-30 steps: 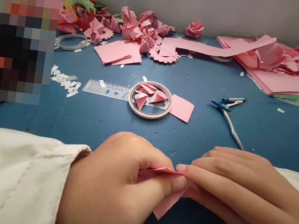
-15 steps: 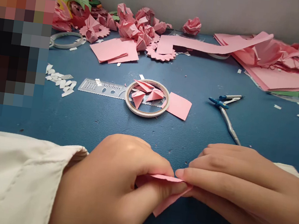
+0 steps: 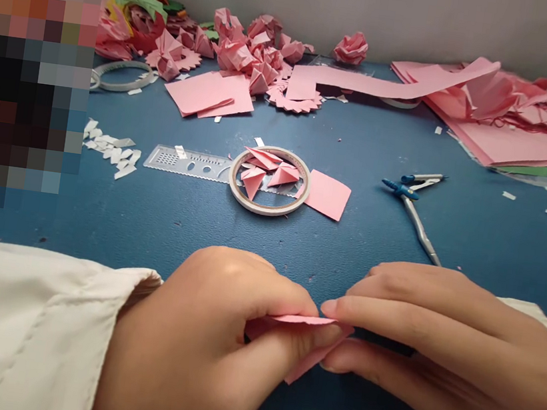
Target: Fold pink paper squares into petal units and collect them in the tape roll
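Observation:
A small folded piece of pink paper (image 3: 316, 358) is pinched between the thumb and bent fingers of my left hand (image 3: 210, 338), near the front of the table. Much of the paper is hidden behind that hand. At its right corner is my right hand (image 3: 441, 348), index fingertip at the upper edge and thumb below, with the corner between them. Beyond the hands lies a roll of tape (image 3: 267, 210) with several folded pink pieces (image 3: 285, 174) inside its ring. A pink paper square (image 3: 329, 195) lies against its right side.
A clear plastic ruler (image 3: 188, 163) runs under the tape roll. To the right is a compass (image 3: 417, 217). White paper scraps (image 3: 114, 150) lie at left. Crumpled pink paper flowers (image 3: 236, 49) and pink sheets (image 3: 508, 145) line the wall on the blue table (image 3: 191, 218).
My right thumb has come into view below the paper's corner, apart from the index finger. The paper's lower corner has shifted slightly upward. My left hand keeps its pinch.

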`<state>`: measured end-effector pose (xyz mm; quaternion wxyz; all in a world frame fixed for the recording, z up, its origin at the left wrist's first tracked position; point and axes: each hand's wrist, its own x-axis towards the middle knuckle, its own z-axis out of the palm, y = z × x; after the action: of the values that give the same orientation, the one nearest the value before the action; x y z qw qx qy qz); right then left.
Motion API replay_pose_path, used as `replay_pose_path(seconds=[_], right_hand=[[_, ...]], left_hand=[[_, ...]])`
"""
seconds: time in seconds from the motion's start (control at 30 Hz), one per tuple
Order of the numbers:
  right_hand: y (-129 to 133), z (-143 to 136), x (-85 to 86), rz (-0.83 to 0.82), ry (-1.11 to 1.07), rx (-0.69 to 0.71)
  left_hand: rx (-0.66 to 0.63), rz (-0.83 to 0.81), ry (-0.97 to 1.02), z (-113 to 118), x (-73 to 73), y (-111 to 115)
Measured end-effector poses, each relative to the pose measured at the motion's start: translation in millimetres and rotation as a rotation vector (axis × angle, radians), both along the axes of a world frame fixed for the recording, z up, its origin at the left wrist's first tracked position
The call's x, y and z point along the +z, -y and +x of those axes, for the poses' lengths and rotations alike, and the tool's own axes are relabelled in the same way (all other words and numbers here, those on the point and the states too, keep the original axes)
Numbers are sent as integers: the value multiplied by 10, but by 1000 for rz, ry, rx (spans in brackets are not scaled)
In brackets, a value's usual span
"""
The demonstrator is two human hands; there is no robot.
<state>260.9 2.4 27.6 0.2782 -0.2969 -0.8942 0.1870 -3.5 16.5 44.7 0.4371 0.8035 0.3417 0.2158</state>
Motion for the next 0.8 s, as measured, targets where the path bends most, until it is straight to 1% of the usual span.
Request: replay_pose_path(seconds=[0.03, 0.1, 0.13, 0.2, 0.27, 0.33, 0.4, 0.5, 0.57, 0.63, 0.7, 0.73, 0.77, 0.8], right_hand=[[6, -37, -7, -76, -57, -52], [15, -114, -13, -280, -187, -160], [17, -146, -11, -375, -242, -192], [17, -184, 6, -479, -301, -181], [15, -188, 29, -495, -282, -139], [17, -176, 44, -482, -229, -147], [23, -168, 45, -476, -200, -175], [32, -165, 40, -445, -203, -204], [33, -156, 46, -423, -180, -214], [34, -142, 58, -424, -154, -199], [39, -131, 68, -423, -154, -175], [43, -130, 68, -421, -150, -163], [49, -130, 65, -419, -137, -156], [56, -133, 59, -408, -120, -164]], left_hand=[[7, -7, 1, 5, 4, -3], [17, 10, -17, 15, 14, -2], [8, 25, -35, 20, 16, 6], [-2, 77, -49, 34, 5, 39], [50, 153, -25, 49, -27, 88], [125, 205, -2, 62, -73, 138], [156, 210, 14, 75, -120, 173], [148, 161, 39, 92, -154, 181], [158, 130, 56, 95, -133, 153], [168, 61, 60, 84, -79, 110], [146, -34, 29, 64, -20, 71], [104, -71, 0, 56, 1, 61], [123, -60, -43, 51, 12, 59], [148, 4, -30, 50, 12, 64]])
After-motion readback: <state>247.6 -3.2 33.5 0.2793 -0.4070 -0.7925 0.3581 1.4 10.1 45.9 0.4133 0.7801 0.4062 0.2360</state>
